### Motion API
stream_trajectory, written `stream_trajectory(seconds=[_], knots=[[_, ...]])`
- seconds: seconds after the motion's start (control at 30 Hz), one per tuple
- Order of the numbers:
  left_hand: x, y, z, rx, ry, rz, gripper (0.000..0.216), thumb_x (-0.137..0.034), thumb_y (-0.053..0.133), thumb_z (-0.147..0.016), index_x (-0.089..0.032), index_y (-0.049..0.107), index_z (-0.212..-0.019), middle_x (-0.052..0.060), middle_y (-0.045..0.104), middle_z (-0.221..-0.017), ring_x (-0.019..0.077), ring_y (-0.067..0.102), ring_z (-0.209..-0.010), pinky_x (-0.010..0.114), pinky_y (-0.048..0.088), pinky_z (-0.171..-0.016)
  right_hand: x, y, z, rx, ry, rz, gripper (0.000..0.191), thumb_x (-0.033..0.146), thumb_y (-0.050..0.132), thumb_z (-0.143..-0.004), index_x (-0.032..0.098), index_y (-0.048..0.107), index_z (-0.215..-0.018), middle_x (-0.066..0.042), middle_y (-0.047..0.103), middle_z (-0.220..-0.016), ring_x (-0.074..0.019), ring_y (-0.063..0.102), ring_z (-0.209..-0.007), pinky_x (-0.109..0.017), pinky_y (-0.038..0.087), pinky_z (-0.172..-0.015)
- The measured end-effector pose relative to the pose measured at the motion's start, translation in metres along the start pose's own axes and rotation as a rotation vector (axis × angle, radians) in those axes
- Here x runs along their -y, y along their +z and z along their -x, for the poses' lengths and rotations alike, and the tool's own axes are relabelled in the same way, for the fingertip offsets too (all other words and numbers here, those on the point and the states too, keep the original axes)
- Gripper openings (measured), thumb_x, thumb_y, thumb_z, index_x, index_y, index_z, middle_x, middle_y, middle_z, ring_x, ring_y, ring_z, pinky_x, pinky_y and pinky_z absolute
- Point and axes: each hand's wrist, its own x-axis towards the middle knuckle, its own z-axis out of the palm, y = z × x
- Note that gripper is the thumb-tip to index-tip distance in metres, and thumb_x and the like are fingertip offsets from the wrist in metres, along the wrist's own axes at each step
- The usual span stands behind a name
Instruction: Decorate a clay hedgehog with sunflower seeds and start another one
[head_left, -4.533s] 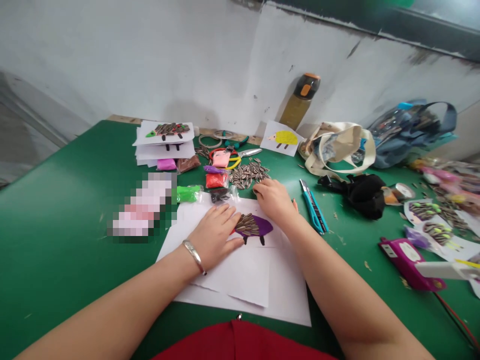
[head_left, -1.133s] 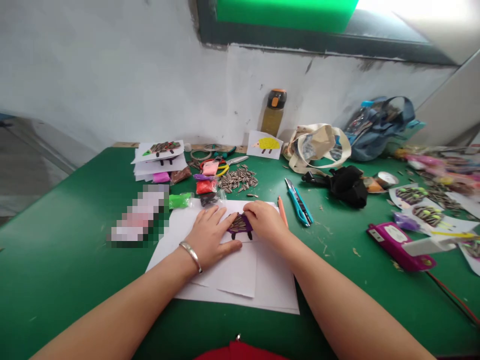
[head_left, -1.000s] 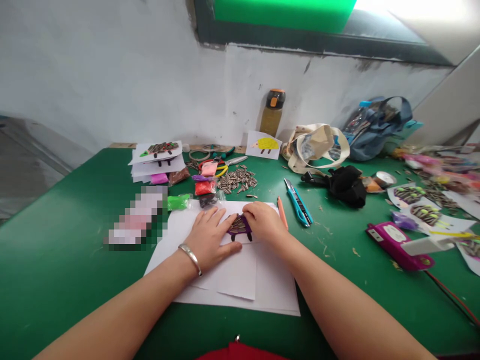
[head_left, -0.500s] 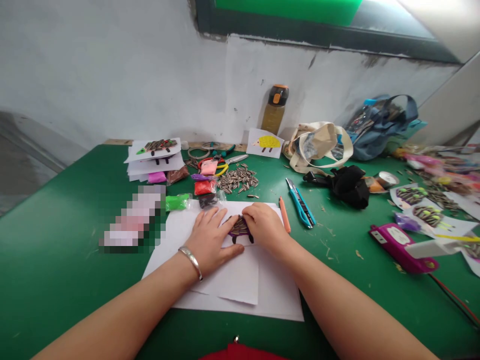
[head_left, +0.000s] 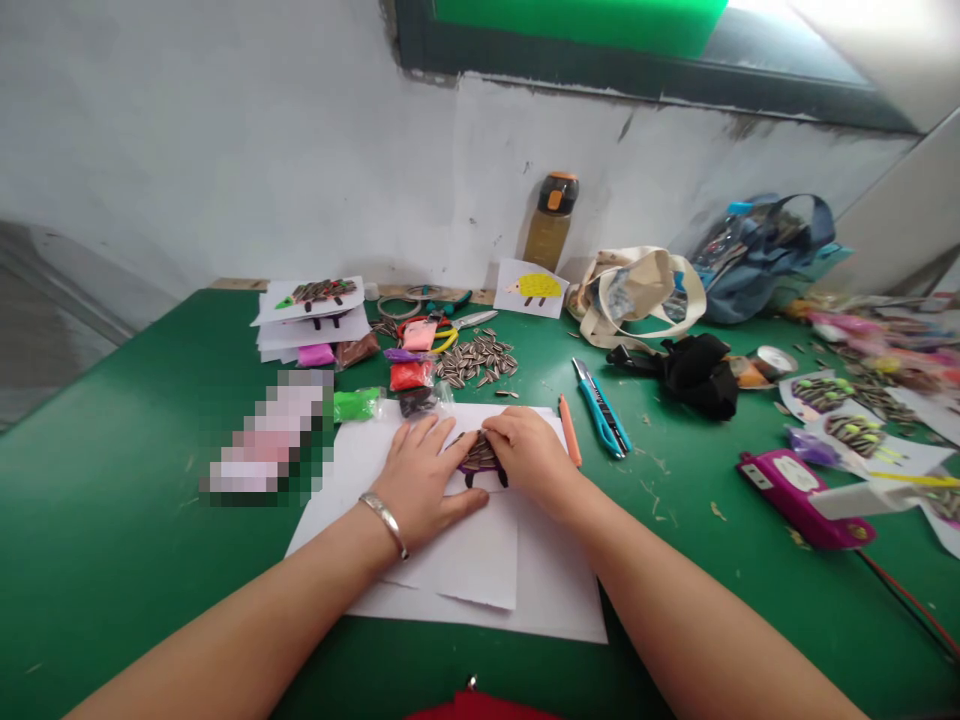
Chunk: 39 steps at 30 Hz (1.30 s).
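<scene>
White paper sheets (head_left: 472, 560) lie stacked on the green table. On the top one is a hedgehog picture (head_left: 480, 458) of striped sunflower seeds over a purple body with black legs. My left hand (head_left: 426, 470), a silver bangle at its wrist, rests flat with fingers spread, holding the paper down along the picture's left side. My right hand (head_left: 529, 452) is pinched at the picture's upper right edge; whatever its fingertips hold is hidden. Beyond the hands lies a pile of sunflower seeds (head_left: 480, 358).
Right of the paper are an orange pen (head_left: 569, 432) and a blue utility knife (head_left: 602, 410). Clay packets (head_left: 410, 375) sit behind it, with scissors (head_left: 450, 330) farther back. A magenta device (head_left: 802, 500), bags (head_left: 645, 290) and finished seed pictures (head_left: 855, 430) stand rightward. A bottle (head_left: 551, 220) leans by the wall.
Both hands keep almost the same place on the picture. The whole view has shifted very slightly; nothing has visibly been picked up or let go.
</scene>
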Motion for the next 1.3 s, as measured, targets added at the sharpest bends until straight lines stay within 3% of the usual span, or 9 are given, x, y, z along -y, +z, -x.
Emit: stream_trajectory(seconds=[0.1,0.2,0.4,0.57,0.73,0.9,1.07,1.17,1.3], knots=[[0.000,0.000,0.001,-0.002,-0.003,0.000,0.069,-0.058,0.062,-0.079,-0.020,0.053,-0.136,0.017,0.047,-0.143,0.0409,0.036,-0.133,0.061,0.026,-0.108,-0.005,-0.008,0.000,-0.007,0.102,-0.021,0.027,0.018,0.047,-0.091,0.022,0.071,-0.104,-0.004,0.068,-0.095,-0.0177,0.060,-0.092,-0.029,0.037,-0.084],[0.001,0.001,0.002,-0.010,0.006,0.006,0.068,-0.059,0.060,-0.081,-0.020,0.052,-0.137,0.016,0.047,-0.143,0.0404,0.035,-0.134,0.061,0.024,-0.109,-0.007,-0.014,0.001,0.009,0.151,-0.002,0.026,0.019,0.046,-0.091,0.024,0.072,-0.091,-0.002,0.069,-0.091,-0.0170,0.061,-0.091,-0.031,0.034,-0.089],[0.001,0.002,0.003,-0.008,0.008,0.012,0.069,-0.058,0.058,-0.082,-0.021,0.049,-0.139,0.016,0.046,-0.144,0.0395,0.035,-0.134,0.061,0.024,-0.109,0.000,-0.013,0.002,0.031,0.097,0.056,0.030,0.019,0.045,-0.091,0.023,0.071,-0.077,-0.002,0.068,-0.081,-0.0164,0.060,-0.084,-0.027,0.034,-0.075],[0.002,0.003,0.003,-0.024,0.000,0.037,0.068,-0.058,0.060,-0.081,-0.022,0.051,-0.137,0.015,0.047,-0.143,0.0397,0.035,-0.134,0.061,0.023,-0.109,0.003,-0.013,0.002,0.040,0.093,0.071,0.030,0.017,0.046,-0.090,0.022,0.070,-0.072,-0.002,0.067,-0.079,-0.0163,0.060,-0.083,-0.027,0.033,-0.073],[0.001,0.003,0.002,-0.019,-0.010,0.046,0.067,-0.058,0.061,-0.080,-0.022,0.053,-0.135,0.016,0.047,-0.143,0.0396,0.036,-0.134,0.061,0.023,-0.109,-0.002,-0.011,0.002,0.031,0.091,0.029,0.030,0.019,0.045,-0.091,0.023,0.071,-0.077,-0.002,0.068,-0.081,-0.0167,0.060,-0.084,-0.028,0.035,-0.078],[0.001,0.001,0.003,-0.012,-0.003,0.044,0.067,-0.057,0.060,-0.081,-0.021,0.052,-0.137,0.016,0.047,-0.143,0.0399,0.035,-0.134,0.061,0.022,-0.110,-0.013,-0.011,-0.005,-0.020,0.173,-0.005,0.026,0.020,0.046,-0.091,0.026,0.071,-0.096,-0.002,0.069,-0.098,-0.0193,0.060,-0.096,-0.038,0.031,-0.096],[0.001,-0.001,0.004,0.010,-0.006,0.052,0.073,-0.056,0.060,-0.081,-0.023,0.042,-0.144,0.016,0.045,-0.145,0.0404,0.033,-0.135,0.063,0.022,-0.109,-0.010,-0.016,-0.025,-0.017,0.122,0.218,0.031,0.015,0.042,-0.091,0.024,0.069,-0.105,-0.007,0.066,-0.105,-0.0217,0.057,-0.099,-0.033,0.038,-0.083],[0.001,-0.003,0.005,0.017,0.000,0.063,0.075,-0.058,0.059,-0.081,-0.023,0.041,-0.145,0.015,0.045,-0.145,0.0402,0.034,-0.134,0.062,0.022,-0.109,-0.007,-0.015,-0.037,-0.019,0.025,0.386,0.030,0.010,0.043,-0.088,0.021,0.068,-0.100,-0.010,0.065,-0.099,-0.0227,0.054,-0.094,-0.032,0.037,-0.078],[0.002,-0.003,0.006,0.012,0.013,0.070,0.074,-0.060,0.056,-0.082,-0.022,0.041,-0.144,0.016,0.045,-0.144,0.0398,0.034,-0.135,0.061,0.021,-0.110,-0.010,-0.008,-0.046,0.016,0.016,0.438,0.023,0.008,0.048,-0.083,0.019,0.068,-0.087,-0.012,0.064,-0.092,-0.0242,0.052,-0.086,-0.034,0.035,-0.074]])
